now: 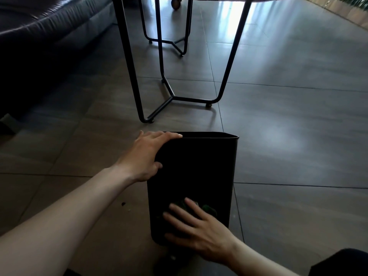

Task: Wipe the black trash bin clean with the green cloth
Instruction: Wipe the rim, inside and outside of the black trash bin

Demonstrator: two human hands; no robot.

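On tiled floor [278, 136]: one black bin [195, 172]; left hand [143, 156] grips rim; right hand [197, 230] flat, pressing one green cloth [207, 209].

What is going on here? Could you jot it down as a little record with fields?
place: tiled floor beside a metal-legged table
bin: black trash bin, tipped toward the camera
left hand: left hand grips the bin's rim corner
right hand: right hand presses the green cloth flat on the bin's side
cloth: mostly hidden under the fingers
floor debris: small crumbs left of the bin
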